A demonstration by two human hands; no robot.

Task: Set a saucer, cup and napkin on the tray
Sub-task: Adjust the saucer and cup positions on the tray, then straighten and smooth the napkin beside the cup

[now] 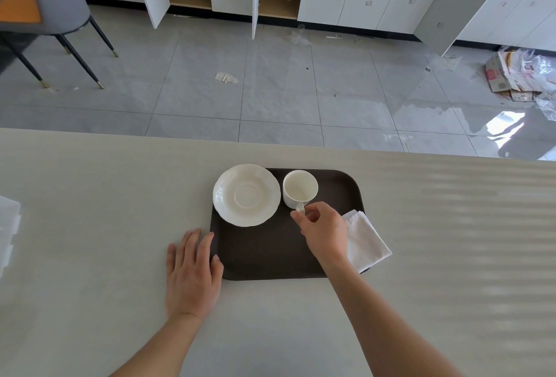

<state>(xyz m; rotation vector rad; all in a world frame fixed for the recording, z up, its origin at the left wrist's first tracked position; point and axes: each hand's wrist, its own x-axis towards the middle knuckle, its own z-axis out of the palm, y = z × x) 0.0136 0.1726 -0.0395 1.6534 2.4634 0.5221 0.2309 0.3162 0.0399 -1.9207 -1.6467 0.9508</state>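
Observation:
A dark brown tray [264,250] lies on the pale table. A white saucer [246,195] rests on the tray's far left corner, overlapping its edge. To its right, a white cup [300,188] stands upright on the tray. My right hand [323,231] pinches the cup's handle with thumb and fingers. A folded white napkin [368,241] lies over the tray's right edge, partly hidden by my right hand. My left hand [192,271] lies flat on the table with fingers spread, touching the tray's left edge.
The table's [90,226] far edge runs just beyond the tray, with tiled floor past it. A stack of white paper or napkins [7,232] sits at the table's left edge. A chair and open cabinets stand far off.

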